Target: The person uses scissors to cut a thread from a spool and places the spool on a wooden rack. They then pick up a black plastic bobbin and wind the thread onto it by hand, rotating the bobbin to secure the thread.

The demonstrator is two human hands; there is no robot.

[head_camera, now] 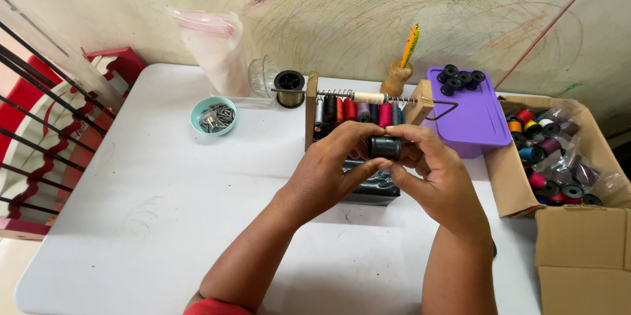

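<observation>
Hands meet over the middle of the white plastic table (164, 210), both closed on one small black plastic spool (385, 147). The left hand (328, 174) grips the spool from its near side, thumb under it and fingers curled over the top. The right hand (434, 170) pinches the spool's other end between thumb and fingertips.

Just beneath the hands lies a dark, shiny plastic packet (371, 190) on the table. Behind them stands a wooden rack (311, 108) whose metal rod carries a row of thread spools in red, grey, pink and blue (358, 111), with a cream-coloured spool (369, 97) on the rod above.

To the right of the rack sits a purple plastic tray (470, 124) with a cluster of black spools (460, 80) at its far end. Further right, an open cardboard box (509, 177) holds many coloured spools. To the left, well apart from the hands, a small teal bowl (197, 112) holds little metal pieces, and a black reel of gold thread (289, 88) stands near a clear plastic bag (217, 52).
</observation>
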